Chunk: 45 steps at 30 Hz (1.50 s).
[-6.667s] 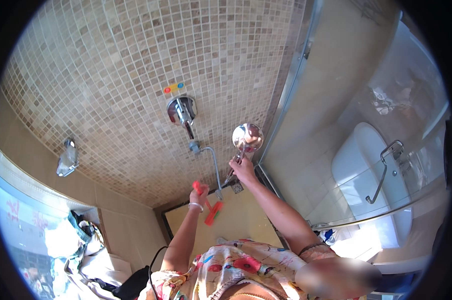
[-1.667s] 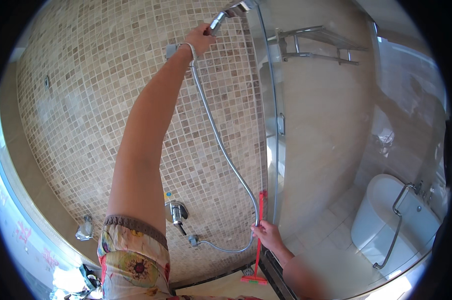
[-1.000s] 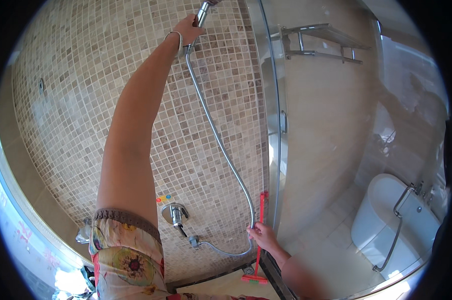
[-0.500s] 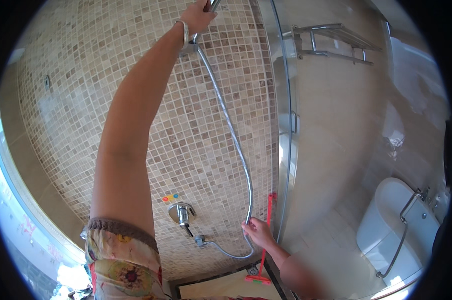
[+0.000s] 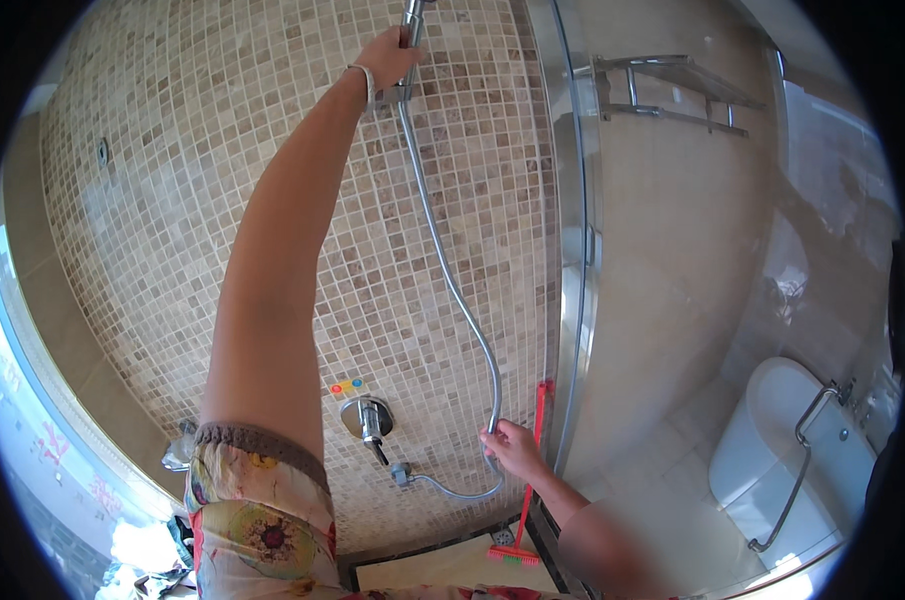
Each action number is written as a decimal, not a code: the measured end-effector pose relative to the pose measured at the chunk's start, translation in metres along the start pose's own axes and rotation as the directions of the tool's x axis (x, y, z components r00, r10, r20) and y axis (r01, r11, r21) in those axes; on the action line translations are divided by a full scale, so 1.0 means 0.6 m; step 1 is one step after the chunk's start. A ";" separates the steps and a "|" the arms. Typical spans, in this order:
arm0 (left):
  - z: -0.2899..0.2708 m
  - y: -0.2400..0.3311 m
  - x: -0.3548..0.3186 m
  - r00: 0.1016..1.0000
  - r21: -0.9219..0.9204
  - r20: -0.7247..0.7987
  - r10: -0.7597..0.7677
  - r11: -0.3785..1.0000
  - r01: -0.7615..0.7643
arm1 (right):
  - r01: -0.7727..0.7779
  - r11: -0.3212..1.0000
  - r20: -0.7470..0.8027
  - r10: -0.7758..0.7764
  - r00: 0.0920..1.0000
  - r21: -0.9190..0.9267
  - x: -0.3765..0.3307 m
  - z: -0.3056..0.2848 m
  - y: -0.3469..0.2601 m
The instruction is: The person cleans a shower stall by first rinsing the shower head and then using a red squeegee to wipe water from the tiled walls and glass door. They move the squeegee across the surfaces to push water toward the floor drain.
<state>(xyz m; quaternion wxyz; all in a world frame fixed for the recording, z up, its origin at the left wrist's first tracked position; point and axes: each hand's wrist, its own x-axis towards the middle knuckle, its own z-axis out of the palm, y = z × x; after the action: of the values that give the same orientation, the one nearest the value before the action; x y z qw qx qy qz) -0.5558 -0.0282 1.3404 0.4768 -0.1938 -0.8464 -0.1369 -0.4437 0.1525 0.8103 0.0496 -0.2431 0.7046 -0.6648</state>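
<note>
My left hand [image 5: 387,57] is stretched high up the mosaic wall, closed on the shower handle [image 5: 409,20] near the top edge. The head itself is cut off by the frame. A silver hose [image 5: 442,260] hangs from it in a long curve down to the wall mixer tap [image 5: 369,418]. My right hand [image 5: 512,447] grips the hose low down, close to the glass door frame. A red squeegee [image 5: 528,470] stands upright just behind that hand, its blade on the floor.
The chrome-framed glass shower door [image 5: 577,250] runs down the middle. Beyond it are a metal towel rack [image 5: 672,90], a white toilet [image 5: 787,450] with a grab bar [image 5: 807,460]. A beige shower floor [image 5: 442,565] lies below.
My left hand has lifted the shower handle from low by the tap to the top of the wall. My right hand moved from the squeegee onto the hose.
</note>
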 end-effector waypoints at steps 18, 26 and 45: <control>0.111 0.093 -0.298 0.892 0.037 -0.429 0.140 0.990 -0.138 | -0.075 0.983 -0.171 0.046 0.984 -0.167 -0.062 0.015 0.139; 0.293 0.100 -1.129 0.612 -0.086 0.642 -0.462 0.749 0.656 | -0.470 0.873 -0.170 0.447 0.878 -0.131 -0.258 0.020 0.325; -0.115 0.040 -1.864 -0.687 0.336 0.567 -0.454 -0.634 0.696 | -0.841 0.251 -0.371 0.927 0.065 0.479 -0.930 0.062 0.379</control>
<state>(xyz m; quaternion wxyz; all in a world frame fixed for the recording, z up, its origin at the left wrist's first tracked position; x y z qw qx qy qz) 0.0331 -0.2568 0.4147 -0.2384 0.5354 -0.5480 -0.5968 -0.0028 0.3459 0.4465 0.2371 0.4629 0.6299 -0.5769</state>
